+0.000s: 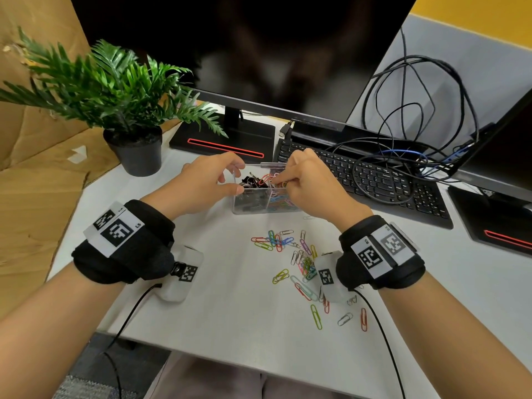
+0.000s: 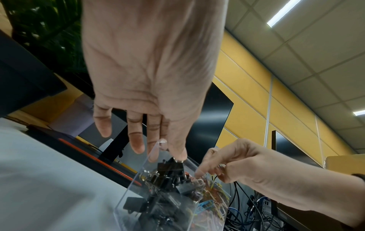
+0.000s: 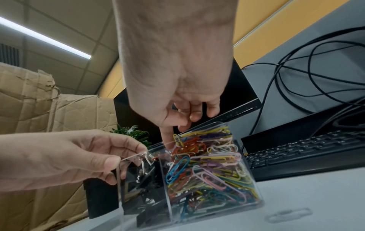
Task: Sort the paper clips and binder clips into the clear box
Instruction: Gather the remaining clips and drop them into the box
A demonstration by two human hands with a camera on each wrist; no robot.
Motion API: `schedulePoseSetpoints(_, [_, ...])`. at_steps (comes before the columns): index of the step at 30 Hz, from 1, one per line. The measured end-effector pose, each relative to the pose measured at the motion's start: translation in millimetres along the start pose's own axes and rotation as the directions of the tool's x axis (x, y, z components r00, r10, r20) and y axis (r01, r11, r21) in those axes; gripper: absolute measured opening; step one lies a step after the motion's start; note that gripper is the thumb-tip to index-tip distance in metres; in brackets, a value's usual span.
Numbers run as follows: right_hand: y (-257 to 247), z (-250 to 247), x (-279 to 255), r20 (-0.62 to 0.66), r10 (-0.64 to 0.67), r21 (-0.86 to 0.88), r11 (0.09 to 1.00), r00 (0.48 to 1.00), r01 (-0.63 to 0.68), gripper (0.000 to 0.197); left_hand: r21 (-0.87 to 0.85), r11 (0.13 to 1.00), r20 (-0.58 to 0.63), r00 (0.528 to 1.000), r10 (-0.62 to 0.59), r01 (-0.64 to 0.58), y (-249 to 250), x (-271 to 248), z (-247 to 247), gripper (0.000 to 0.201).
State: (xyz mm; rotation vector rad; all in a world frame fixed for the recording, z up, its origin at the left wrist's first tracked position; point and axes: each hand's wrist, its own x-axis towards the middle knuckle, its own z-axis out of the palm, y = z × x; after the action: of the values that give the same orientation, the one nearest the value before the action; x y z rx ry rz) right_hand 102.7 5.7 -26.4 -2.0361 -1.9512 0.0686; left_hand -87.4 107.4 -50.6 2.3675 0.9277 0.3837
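The clear box [image 1: 239, 210] [image 2: 134, 195] [image 3: 207, 125] stands at the middle of the white table and has two compartments. Black binder clips [image 1: 250, 181] [image 2: 168, 171] [image 3: 142, 179] fill the left one. Coloured paper clips [image 1: 280, 200] [image 2: 209, 201] [image 3: 213, 164] fill the right one. My left hand [image 1: 230, 184] [image 2: 168, 154] [image 3: 118, 157] pinches the box's near left corner at the rim. My right hand [image 1: 277, 178] [image 2: 209, 170] [image 3: 175, 134] is curled over the right compartment, its tips pinched on a paper clip atop the pile. Several loose paper clips [image 1: 299, 254] lie on the table nearer me.
A potted plant [image 1: 135, 151] stands at the left. A monitor stand [image 1: 224, 139] is just behind the box. A black keyboard [image 1: 374, 180] under tangled cables [image 1: 417, 110] lies to the right. Cardboard [image 1: 34, 168] lines the left side. One pale clip [image 3: 288, 214] lies right of the box.
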Motion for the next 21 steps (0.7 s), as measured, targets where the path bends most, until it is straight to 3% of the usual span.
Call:
schedulePoseSetpoints(6, [-5, -2, 3, -0.063, -0.028, 0.009, 1.000, 0.998, 0.029, 0.038, -0.015, 1.000, -0.003, 1.000, -0.003, 0.003, -1, 1, 0, 0.037])
schedulePoseSetpoints(12, [-14, 1, 6, 0.083, -0.071, -0.127, 0.989, 0.994, 0.081, 0.045, -0.012, 1.000, -0.003, 1.000, -0.001, 0.001, -1, 1, 1, 0.036])
schedulePoseSetpoints(21, [4, 0, 2, -0.002, -0.008, -0.022, 1.000, 1.000, 0.008, 0.046, -0.011, 1.000, 0.001, 1.000, -0.005, 0.005, -1, 1, 0, 0.037])
